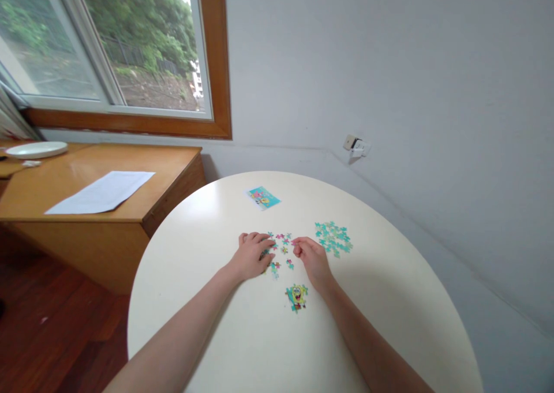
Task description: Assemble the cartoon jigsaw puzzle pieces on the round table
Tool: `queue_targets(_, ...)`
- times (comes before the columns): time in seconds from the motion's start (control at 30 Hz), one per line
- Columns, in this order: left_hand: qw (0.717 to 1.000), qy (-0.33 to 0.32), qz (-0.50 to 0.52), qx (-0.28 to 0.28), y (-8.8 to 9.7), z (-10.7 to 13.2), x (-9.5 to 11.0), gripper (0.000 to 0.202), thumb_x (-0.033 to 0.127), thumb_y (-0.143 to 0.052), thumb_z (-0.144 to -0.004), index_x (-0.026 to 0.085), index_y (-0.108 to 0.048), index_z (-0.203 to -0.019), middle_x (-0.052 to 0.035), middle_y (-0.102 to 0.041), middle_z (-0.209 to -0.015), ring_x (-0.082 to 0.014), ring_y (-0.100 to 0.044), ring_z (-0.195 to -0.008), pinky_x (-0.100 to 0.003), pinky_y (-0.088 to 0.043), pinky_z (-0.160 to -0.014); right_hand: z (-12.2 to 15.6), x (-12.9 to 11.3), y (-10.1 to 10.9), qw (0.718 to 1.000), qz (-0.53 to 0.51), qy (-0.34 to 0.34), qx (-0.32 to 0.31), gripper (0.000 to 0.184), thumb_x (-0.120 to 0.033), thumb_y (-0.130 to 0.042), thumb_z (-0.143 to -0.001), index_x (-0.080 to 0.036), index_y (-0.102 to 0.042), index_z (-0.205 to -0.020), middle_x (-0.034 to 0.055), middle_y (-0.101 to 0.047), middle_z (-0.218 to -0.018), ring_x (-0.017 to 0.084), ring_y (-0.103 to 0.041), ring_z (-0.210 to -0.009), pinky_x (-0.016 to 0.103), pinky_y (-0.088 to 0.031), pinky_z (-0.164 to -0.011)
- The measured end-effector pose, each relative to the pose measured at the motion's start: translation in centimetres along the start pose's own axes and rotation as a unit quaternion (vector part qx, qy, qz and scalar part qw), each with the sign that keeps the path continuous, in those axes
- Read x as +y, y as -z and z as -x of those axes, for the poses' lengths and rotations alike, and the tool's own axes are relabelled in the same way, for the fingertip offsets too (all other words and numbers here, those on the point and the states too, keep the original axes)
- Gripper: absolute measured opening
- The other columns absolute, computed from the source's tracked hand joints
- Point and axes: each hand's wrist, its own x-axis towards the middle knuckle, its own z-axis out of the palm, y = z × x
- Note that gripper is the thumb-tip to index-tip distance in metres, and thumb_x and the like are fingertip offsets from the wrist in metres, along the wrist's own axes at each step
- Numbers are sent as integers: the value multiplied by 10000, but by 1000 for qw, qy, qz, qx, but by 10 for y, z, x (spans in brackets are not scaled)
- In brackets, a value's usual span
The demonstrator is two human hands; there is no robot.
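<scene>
My left hand [254, 255] rests with fingers spread over loose jigsaw puzzle pieces [276, 266], hiding some of them. My right hand [311, 257] pinches a small pink puzzle piece [295, 243] between thumb and forefinger, at the right side of that loose group. Nearer to me lies a joined section of puzzle [296, 298] showing a yellow cartoon face with a teal border. To the right of my right hand spreads a cluster of teal and green pieces [333, 238]. Beyond both hands, a picture card [264, 198] with pink and yellow figures lies flat.
All of this is on a round white table [194, 324]. A wooden desk [173, 171] stands at the left, bearing a sheet of paper [101, 192] and a white plate [37, 149]. Behind are a window and a wall with a socket [357, 145].
</scene>
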Motion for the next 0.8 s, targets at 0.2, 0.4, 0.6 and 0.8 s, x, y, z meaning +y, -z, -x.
queue_targets(0.2,999,17,26,24,-3,-1,-2,262,262,-490,-813,241,-609,-1046,-64,-601,-1145,-232,-484,-1086,-445,-276,-926,6,2,-4,987,155,43,-18,202,-284,-463,-635,-176,-630,-671,-41,-505,-475,114,-436,-480,244,-338,-505)
queue_targets(0.4,998,29,44,18,-4,-2,-3,272,213,-490,-788,246,-617,-1026,-61,-599,-1140,-236,-482,-1089,-445,-280,-923,8,-4,1,914,361,177,57,246,-243,-398,-733,-183,-636,-735,42,-646,-723,182,-569,-726,299,-415,-701)
queue_targets(0.6,998,39,48,18,-6,-3,-5,297,192,-478,-775,252,-621,-1027,-57,-596,-1139,-238,-480,-1094,-440,-293,-928,8,1,-1,816,550,177,-9,378,-161,-353,-835,-196,-603,-1118,76,-586,-1227,201,-479,-1160,397,-273,-966)
queue_targets(0.8,998,43,51,16,-6,-5,-6,315,184,-477,-766,247,-619,-1039,-55,-594,-1138,-240,-483,-1093,-441,-297,-939,9,4,-5,776,609,155,-53,333,-221,-360,-897,-237,-593,-1134,46,-570,-1262,190,-456,-1196,408,-225,-981)
